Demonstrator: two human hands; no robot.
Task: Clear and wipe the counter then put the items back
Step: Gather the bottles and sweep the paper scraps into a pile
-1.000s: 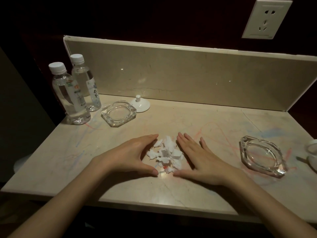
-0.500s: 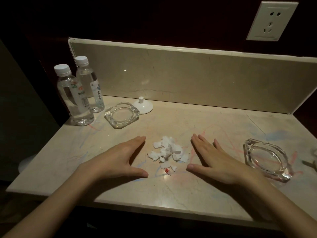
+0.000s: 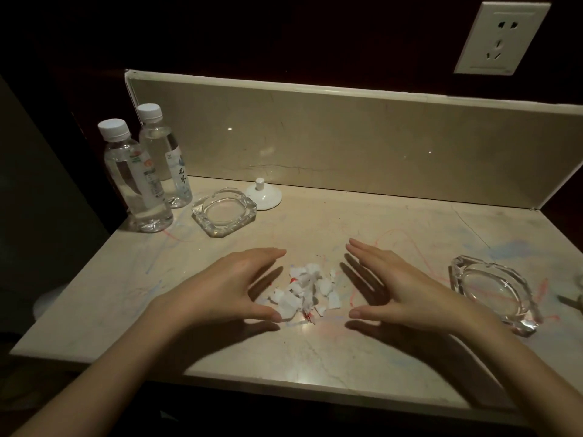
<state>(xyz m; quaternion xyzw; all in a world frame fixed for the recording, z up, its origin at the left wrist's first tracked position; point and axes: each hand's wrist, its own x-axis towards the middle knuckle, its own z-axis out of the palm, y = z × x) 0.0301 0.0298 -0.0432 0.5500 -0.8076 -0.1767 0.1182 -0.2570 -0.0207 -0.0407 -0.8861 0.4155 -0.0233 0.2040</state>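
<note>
Beige stone counter [image 3: 189, 342] fills the frame, smeared with red and blue scribbles, front edge nearest at the bottom. Both forearms come in from the bottom corners. Left hand [image 3: 227, 288] sits left of centre, fingers straight and together, thumb out, cupped toward the middle, holding nothing. Right hand [image 3: 400, 288] mirrors it right of centre, also spread flat and empty. Whether the palms touch the stone or hover just above, can't tell. Between them at mid-frame lies a small heap of torn white paper scraps [image 3: 304, 290], a few with red marks; left thumb tip is just beside the nearest scraps, right hand stands a bit apart from the heap.

Further back: glass ashtray [image 3: 495, 291] at the right edge, square glass ashtray [image 3: 224, 211] at upper left, white lid [image 3: 263, 194] just behind it, two water bottles [image 3: 138, 171] side by side at far left against the backsplash [image 3: 347, 146]. Wall socket [image 3: 501, 36] at top right.

Step looks like the clearing stage: scraps being herded into one pile. Next move probably needs the hands closing in together and scooping the heap off, keeping small bits from slipping out. Wiping not yet started; marks remain.
</note>
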